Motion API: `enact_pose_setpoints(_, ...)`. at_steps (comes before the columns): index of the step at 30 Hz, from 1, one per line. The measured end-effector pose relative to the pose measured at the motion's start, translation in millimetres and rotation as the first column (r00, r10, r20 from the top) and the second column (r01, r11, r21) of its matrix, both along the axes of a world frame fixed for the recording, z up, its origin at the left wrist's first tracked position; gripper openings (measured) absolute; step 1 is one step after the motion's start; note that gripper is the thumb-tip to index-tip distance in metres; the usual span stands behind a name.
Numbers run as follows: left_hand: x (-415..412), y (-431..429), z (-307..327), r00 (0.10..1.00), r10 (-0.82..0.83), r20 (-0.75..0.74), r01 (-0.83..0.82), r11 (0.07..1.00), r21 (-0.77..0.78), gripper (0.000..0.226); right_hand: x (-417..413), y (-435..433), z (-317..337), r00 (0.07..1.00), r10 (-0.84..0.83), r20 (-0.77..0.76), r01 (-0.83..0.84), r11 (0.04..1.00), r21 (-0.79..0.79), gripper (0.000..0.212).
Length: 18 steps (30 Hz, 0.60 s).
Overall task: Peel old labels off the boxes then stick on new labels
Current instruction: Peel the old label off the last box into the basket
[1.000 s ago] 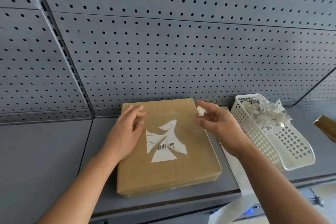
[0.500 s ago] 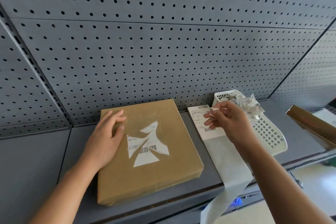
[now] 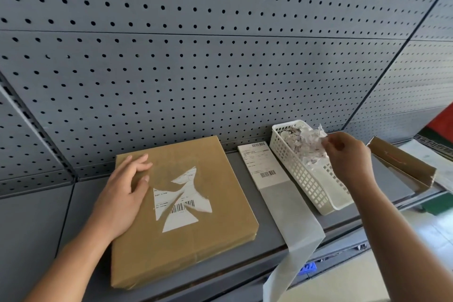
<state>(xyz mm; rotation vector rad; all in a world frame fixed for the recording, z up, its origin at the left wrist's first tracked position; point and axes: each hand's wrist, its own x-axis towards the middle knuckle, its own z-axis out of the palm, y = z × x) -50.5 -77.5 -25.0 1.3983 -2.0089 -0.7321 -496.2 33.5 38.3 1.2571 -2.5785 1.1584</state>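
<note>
Box [image 3: 220, 240] x1 under flat L hand [image 3: 122, 193], grip apart; R hand [image 3: 348, 154] over basket [image 3: 306, 179] x1, grip unclear.

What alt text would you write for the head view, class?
A person's left hand rests flat on a brown box bearing a torn label, while the right hand hovers over a white basket of paper scraps. A new label lies between box and basket.

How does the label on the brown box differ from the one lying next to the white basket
The box label is torn into ragged pieces; the strip label is a whole rectangle. The box label sticks to the box; the strip label sits on its backing strip. Both are white with barcodes.
</note>
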Motion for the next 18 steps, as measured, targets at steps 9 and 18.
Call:
enact_pose_setpoints(9,-1.4,1.4,1.1,1.000,0.004,-0.001,-0.004,1.000,-0.012,0.026,-16.5,-10.2,-14.4,0.996,-0.006,-0.089,0.015,0.996,0.093,0.010)
enact_pose_setpoints(18,-2.2,2.6,1.8,1.000,0.007,-0.004,-0.008,1.000,-0.015,0.026,-13.5,-12.6,-19.2,0.985,0.034,-0.168,0.008,0.970,0.242,0.026)
